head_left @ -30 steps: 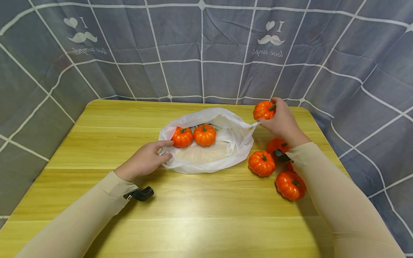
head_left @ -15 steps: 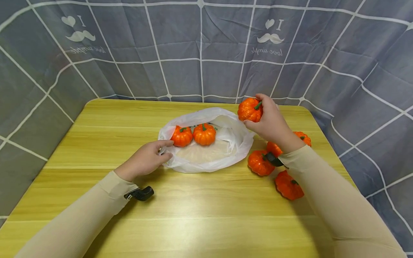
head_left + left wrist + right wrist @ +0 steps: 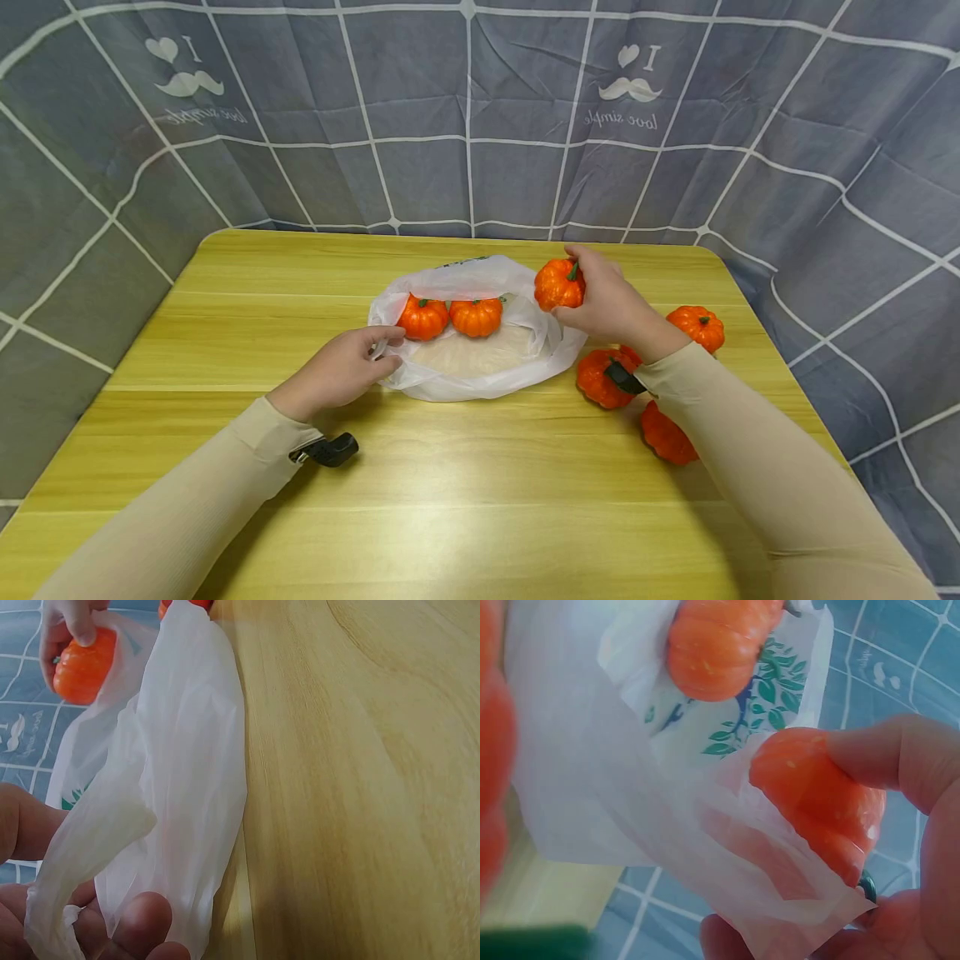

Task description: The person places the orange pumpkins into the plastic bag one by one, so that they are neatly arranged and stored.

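Six orange pumpkins can be counted from the head, and a sliver of orange behind the right wrist cannot be told as a seventh. One pumpkin (image 3: 558, 285) is gripped between the thumb and curled fingers of the right hand (image 3: 611, 302), at the right-hand end of one white plastic bag (image 3: 480, 388). Two pumpkins (image 3: 423, 319) lie side by side in the bag, between the hands, the nearer one just beside the left fingertips. Three are seen on the table (image 3: 480, 508): one pumpkin (image 3: 697, 325) to the right of the right hand, one pumpkin (image 3: 597, 385) on the near side of its wrist, one pumpkin (image 3: 666, 437) partly hidden by its forearm. The bag's left end is held by the left hand (image 3: 335, 371). Two black wrist devices (image 3: 335, 451) are seen, one at each cuff.

By the left wrist view alone, a twisted strip of bag is shown between the left thumb and curled fingers. By the right wrist view, green leaves (image 3: 780, 694) printed on the bag are revealed clearly, and bag film is seen lying against the gripped pumpkin.
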A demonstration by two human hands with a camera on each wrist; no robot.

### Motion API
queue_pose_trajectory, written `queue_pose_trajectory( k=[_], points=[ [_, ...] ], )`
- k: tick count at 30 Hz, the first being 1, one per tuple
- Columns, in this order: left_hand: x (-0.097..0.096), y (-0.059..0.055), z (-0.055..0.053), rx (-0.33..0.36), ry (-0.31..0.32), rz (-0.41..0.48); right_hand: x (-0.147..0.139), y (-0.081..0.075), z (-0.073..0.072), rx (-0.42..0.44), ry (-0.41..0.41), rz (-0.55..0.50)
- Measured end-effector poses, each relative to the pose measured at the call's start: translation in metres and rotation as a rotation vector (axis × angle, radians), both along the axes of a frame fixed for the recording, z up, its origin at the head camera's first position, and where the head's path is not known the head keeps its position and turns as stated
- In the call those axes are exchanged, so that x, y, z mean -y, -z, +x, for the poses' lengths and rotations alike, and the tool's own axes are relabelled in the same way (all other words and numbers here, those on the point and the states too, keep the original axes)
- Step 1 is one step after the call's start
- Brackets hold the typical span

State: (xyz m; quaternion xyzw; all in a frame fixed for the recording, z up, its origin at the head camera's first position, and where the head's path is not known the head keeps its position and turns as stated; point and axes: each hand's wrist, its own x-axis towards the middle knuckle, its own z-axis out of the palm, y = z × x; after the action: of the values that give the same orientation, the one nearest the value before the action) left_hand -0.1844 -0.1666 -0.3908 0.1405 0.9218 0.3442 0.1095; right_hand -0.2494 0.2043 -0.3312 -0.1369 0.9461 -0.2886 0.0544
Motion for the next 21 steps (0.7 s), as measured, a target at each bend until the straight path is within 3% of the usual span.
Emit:
queue_pose_trajectory(
  k=[14, 21],
  points=[
    [0.001, 0.008, 0.000, -0.006, 0.009, 0.011, 0.003, 0.023, -0.004, 0.098, -0.051, -0.001],
    [0.002, 0.011, -0.001, 0.009, 0.011, 0.022, 0.009, 0.027, -0.004, 0.109, -0.048, 0.035]
  ],
)
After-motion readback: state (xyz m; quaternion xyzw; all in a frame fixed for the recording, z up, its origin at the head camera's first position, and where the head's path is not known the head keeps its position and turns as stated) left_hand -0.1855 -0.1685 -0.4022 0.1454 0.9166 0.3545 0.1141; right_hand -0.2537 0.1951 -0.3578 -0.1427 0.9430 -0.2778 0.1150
